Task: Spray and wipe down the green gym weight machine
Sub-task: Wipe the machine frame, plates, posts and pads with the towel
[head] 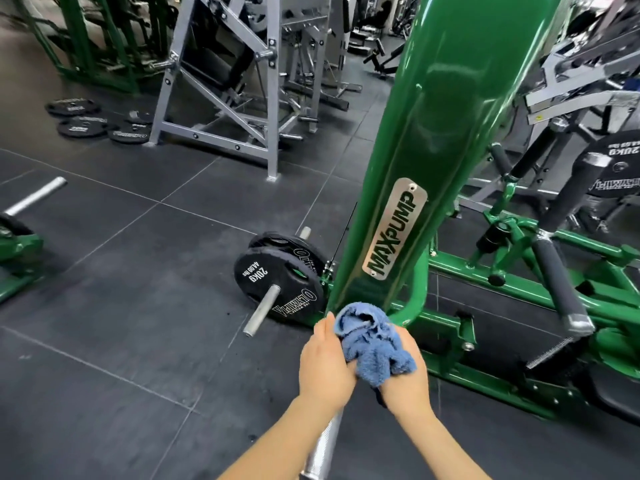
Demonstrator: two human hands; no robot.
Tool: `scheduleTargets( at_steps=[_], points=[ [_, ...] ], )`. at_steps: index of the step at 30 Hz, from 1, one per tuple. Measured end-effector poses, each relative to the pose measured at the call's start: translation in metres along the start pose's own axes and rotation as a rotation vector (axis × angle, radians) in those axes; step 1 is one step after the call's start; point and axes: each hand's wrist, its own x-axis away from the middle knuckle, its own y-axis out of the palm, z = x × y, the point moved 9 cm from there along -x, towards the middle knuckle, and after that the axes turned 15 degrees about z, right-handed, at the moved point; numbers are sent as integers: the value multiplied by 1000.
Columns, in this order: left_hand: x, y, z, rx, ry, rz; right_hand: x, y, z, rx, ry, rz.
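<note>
A blue cloth (372, 344) is gripped by both hands (325, 362) (405, 372) at 6 o'clock of the green post (436, 133).

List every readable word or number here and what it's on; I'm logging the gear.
"MAXPUMP": metal plate on the green post.
"20kg", "44.09 lbs", "OLYMPIA": near weight.
"20kg", partly cut-off "OLYMPIA": right weight.
Floor weights: print too blurred to read.
</note>
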Motion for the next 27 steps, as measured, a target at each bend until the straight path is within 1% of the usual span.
scheduleTargets(
  at_steps=[1,2,4,5,7,8,9,10,11,12,14,17,20,22,23,25,26,27],
  points=[
    [0,-1,0,4,-4,7,-1,0,2,-58,39,-31],
    [-1,-2,0,-9,0,16,-1,-2,3,-54,82,-28],
    [2,-4,2,-37,23,33,2,-17,4,-8,96,45],
    [4,-5,2,-34,28,36,4,-24,7,-33,93,91],
    [3,-6,4,-20,40,42,8,-34,3,-199,104,164],
    [2,-6,4,-7,44,45,8,-32,-5,-278,112,166],
    [1,-6,4,13,44,45,7,-25,-17,-311,57,138],
    [1,-6,4,24,46,40,7,-15,-32,-227,-54,88],
    [1,-6,6,27,58,42,7,-3,-43,-159,-124,41],
    [1,-6,6,25,64,46,6,5,-43,-64,-173,30],
    [2,-6,6,48,69,57,6,7,-40,-44,-162,55],
    [2,-5,4,69,40,48,2,4,-18,-225,40,15],
    [3,-7,4,-4,40,39,2,-7,14,-144,209,60],
    [6,-9,5,-41,35,27,18,-20,33,-122,317,76],
    [6,-10,5,-43,28,25,24,-27,38,-129,349,120],
    [5,-12,5,-39,15,27,27,-46,22,-188,269,244],
    [4,-11,5,-34,18,27,25,-51,9,-222,195,273],
    [3,-10,4,-31,16,30,20,-47,-5,-250,124,251]
  ],
)
